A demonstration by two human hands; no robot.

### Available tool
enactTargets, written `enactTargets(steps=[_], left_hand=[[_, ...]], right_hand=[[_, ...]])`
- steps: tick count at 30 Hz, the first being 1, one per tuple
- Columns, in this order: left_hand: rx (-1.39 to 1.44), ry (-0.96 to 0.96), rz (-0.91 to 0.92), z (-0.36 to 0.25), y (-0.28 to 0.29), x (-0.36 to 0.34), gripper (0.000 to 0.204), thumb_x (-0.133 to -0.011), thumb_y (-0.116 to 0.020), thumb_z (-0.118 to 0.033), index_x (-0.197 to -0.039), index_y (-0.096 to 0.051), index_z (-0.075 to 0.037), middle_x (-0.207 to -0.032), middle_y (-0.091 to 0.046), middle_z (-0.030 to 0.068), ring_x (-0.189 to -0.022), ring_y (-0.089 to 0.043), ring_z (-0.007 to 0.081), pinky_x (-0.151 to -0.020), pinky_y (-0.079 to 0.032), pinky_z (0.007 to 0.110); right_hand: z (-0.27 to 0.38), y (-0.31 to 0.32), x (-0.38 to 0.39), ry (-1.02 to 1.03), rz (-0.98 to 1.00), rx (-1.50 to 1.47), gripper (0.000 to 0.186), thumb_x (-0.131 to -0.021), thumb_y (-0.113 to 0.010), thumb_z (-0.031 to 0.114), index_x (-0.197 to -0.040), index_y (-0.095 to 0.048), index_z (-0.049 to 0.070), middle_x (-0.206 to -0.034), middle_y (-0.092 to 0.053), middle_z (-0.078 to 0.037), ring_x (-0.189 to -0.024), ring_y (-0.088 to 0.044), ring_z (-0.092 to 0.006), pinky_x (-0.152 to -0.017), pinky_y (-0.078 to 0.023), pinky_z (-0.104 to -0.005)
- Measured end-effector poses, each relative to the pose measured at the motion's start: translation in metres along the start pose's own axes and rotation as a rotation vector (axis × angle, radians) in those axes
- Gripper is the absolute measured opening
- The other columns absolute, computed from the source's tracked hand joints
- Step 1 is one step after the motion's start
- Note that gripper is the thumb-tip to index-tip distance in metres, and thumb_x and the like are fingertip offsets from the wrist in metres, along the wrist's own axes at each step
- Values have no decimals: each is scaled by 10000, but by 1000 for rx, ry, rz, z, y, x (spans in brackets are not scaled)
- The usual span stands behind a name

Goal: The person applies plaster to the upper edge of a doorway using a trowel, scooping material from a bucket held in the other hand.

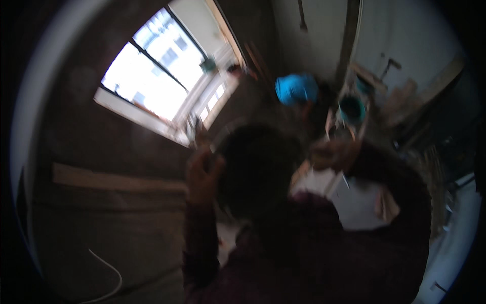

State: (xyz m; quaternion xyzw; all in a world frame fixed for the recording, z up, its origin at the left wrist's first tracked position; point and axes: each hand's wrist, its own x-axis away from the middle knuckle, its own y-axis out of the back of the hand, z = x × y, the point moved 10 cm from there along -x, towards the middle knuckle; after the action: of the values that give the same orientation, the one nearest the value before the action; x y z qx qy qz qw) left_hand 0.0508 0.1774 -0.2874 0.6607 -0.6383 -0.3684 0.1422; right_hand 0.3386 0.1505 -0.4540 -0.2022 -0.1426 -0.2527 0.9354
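Note:
Both hands are raised, in dark maroon sleeves, one on each side of a large dark rounded shape that is too dim to name. My left hand is beside its left edge with bent fingers, smeared by motion. To the right of the shape, my right hand is curled with its fingers together. Something brownish may be in it, but blur hides what. Dark maroon cloth fills the lower middle, and a pale flat surface shows between it and the right sleeve.
A bright window is at the upper left, with a small green thing on its ledge. Beyond the hands are a bright blue rounded thing and a teal bucket. A board runs along the left; a white cord lies below it.

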Motion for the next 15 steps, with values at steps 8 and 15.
enactTargets(steps=[8,15], left_hand=[[476,264,182,9,-16,30,199,-880,-646,-200,-856,-569,-18,-716,-529,-45,-658,-434,19,-596,-387,197],[434,274,142,25,-8,20,209,-884,-644,-211,-829,-565,-25,-689,-498,-60,-641,-405,24,-570,-356,202]], right_hand=[[60,-35,26,65,-180,839,314,-907,-545,295,-985,-532,-8,-714,-565,-111,-557,-542,-198,-529,-436,-336],[93,-32,70,-344,-252,880,294,-889,-568,261,-999,-539,-11,-719,-580,-153,-714,-582,-328,-685,-436,-417]])
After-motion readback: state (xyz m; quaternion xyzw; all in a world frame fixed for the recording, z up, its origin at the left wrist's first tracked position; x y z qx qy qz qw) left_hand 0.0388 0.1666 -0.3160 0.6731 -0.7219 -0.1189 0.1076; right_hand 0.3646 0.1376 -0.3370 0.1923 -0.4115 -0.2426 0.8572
